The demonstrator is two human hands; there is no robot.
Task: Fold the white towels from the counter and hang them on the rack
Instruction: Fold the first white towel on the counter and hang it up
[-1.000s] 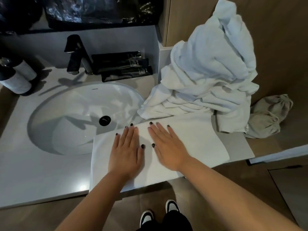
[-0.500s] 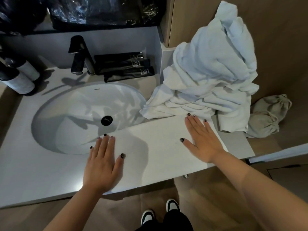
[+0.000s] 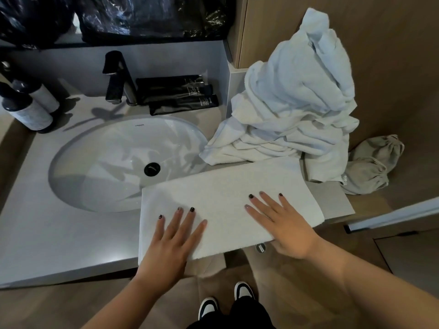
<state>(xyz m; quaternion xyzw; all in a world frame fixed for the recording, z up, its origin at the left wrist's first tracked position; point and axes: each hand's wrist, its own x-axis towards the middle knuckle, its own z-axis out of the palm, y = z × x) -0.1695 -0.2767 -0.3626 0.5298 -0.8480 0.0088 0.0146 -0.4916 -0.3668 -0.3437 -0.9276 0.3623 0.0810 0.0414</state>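
A folded white towel lies flat as a long rectangle along the front edge of the grey counter, its far corner over the sink rim. My left hand rests palm down on its left part, fingers spread. My right hand lies palm down on its right part, the heel of the hand past the front edge. Behind the towel, a tall heap of unfolded white towels leans in the back right corner. No rack is in view.
An oval white sink with a black drain and a black tap fills the counter's middle. Black tubes lie behind it, two dark bottles at far left. A beige cloth bag sits right of the heap. My shoes stand on the wooden floor below.
Both hands first swept apart along the towel toward its ends, then came back inward. They now rest flat nearer its front edge. The towel stays flat.
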